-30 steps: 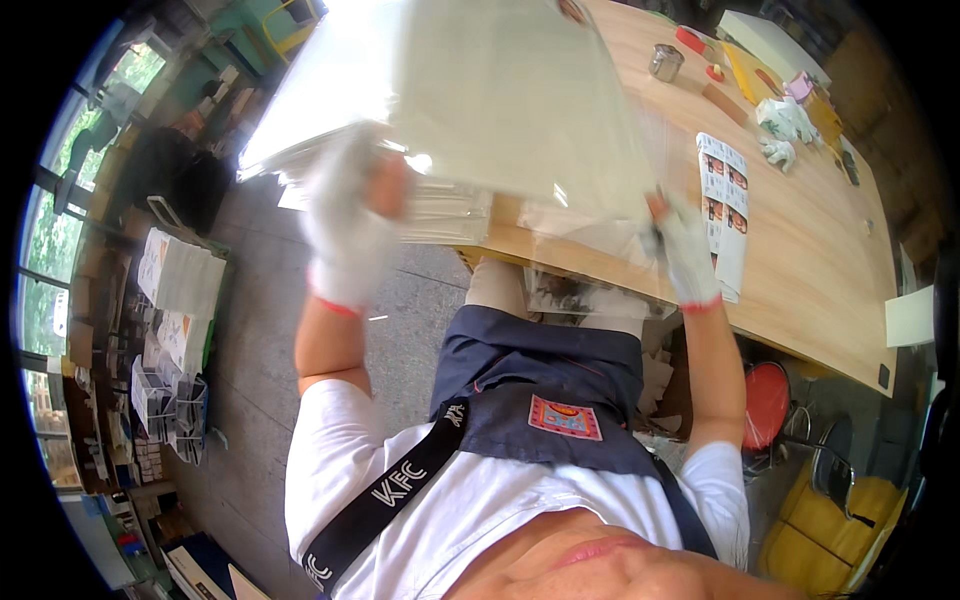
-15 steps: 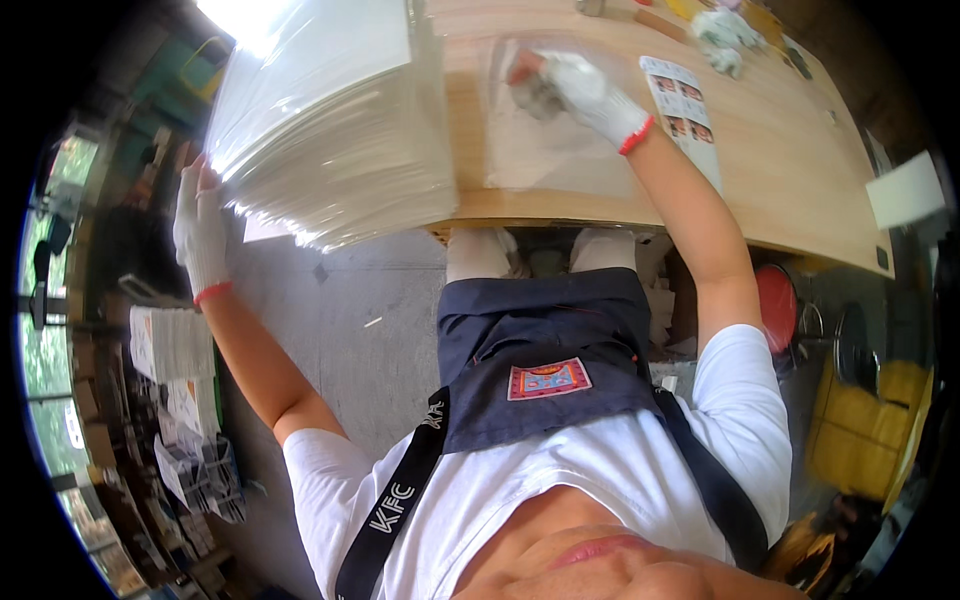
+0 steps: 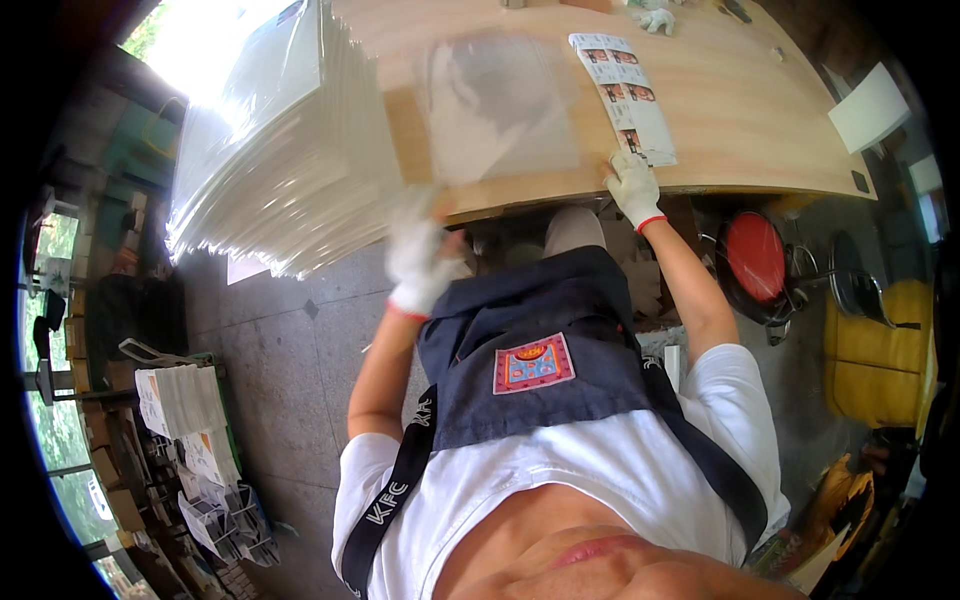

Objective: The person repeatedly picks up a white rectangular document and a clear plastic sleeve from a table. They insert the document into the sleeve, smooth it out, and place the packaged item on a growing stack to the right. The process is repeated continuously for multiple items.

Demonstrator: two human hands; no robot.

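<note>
My right hand (image 3: 633, 190), in a white glove with a red cuff and bare fingertips, is at the table's near edge. Its fingers are bent closed on the near corner of a narrow stack of printed sheets (image 3: 625, 90), white with small pictures. My left hand (image 3: 418, 255), gloved the same way, is smeared by motion in front of the table edge, beside the big stack; its fingers cannot be made out. A clear plastic sleeve (image 3: 500, 110) lies flat between the two stacks. The large stack of clear plastic-wrapped sheets (image 3: 280, 160) fills the table's left side, overhanging the near edge.
The wooden table (image 3: 740, 130) spans the far side. At its back lies a white glove (image 3: 655, 20). A red round stool (image 3: 755, 258) stands below on the right, with a yellow cushioned seat (image 3: 875, 355) farther right. Bundled papers (image 3: 185, 400) are piled on the left.
My right hand has left the plastic sleeve and come back toward me to the printed sheets. My left hand has swung right from the big stack's left side. The view has shifted.
</note>
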